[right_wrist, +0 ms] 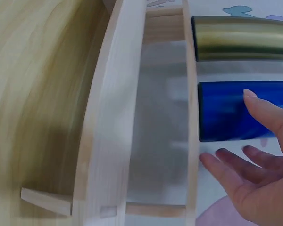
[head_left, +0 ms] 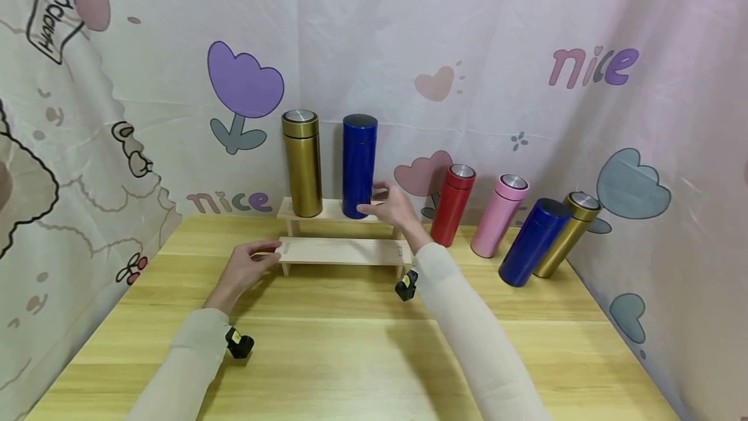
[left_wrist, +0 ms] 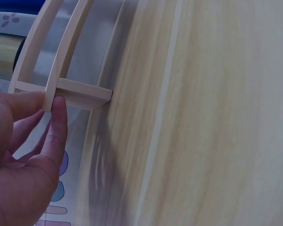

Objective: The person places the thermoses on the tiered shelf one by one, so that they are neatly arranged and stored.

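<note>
A two-step wooden stand (head_left: 345,251) sits on the table, and my left hand (head_left: 245,268) pinches the left end of its lower step between thumb and fingers. In the left wrist view that thumb (left_wrist: 56,127) lies against the board's edge. On the upper step a gold thermos flask (head_left: 304,167) stands upright at the left. To its right stands a blue thermos flask (head_left: 359,164), also upright. My right hand (head_left: 393,206) is beside the blue flask's lower part, fingers spread. In the right wrist view its thumb (right_wrist: 264,110) overlaps the flask, while the other fingers are apart from it.
Right of the stand, a red flask (head_left: 452,206), a pink flask (head_left: 499,216), a second blue flask (head_left: 534,242) and a second gold flask (head_left: 569,236) stand on the wooden table (head_left: 327,356). A printed curtain (head_left: 491,31) hangs close behind.
</note>
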A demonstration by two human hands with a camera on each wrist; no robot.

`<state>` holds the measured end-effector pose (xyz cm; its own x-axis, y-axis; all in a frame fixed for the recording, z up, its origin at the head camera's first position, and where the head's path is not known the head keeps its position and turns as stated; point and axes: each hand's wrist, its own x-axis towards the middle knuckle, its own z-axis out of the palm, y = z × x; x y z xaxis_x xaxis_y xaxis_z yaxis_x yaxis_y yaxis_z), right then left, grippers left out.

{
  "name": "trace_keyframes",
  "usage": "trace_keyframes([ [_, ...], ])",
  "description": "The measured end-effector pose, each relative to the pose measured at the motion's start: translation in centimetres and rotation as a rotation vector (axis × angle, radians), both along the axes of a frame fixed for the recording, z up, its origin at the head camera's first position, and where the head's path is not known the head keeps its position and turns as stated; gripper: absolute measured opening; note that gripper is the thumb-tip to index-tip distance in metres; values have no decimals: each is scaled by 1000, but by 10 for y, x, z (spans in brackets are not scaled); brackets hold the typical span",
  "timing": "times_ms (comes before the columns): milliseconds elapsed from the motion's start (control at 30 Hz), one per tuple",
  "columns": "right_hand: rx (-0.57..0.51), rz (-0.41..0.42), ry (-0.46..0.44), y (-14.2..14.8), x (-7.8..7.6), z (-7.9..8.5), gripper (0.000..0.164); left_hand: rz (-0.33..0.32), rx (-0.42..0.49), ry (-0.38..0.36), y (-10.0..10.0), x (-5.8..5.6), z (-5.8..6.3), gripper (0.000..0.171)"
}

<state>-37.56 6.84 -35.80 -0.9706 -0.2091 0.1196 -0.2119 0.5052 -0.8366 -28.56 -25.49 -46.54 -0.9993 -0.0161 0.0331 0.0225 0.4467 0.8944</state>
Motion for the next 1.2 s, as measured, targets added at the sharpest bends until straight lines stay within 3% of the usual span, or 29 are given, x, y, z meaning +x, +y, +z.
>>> trace_keyframes([
  [500, 120, 98, 11, 44, 23, 15, 58, 12, 18, -1, 2, 0, -3, 44],
  [867, 152, 57, -36, 71, 37, 13, 58, 3, 33, 9, 0, 0, -5, 44],
  [1200, 188, 35, -10, 97, 50, 8, 55, 11, 39, 6, 0, -1, -2, 43],
])
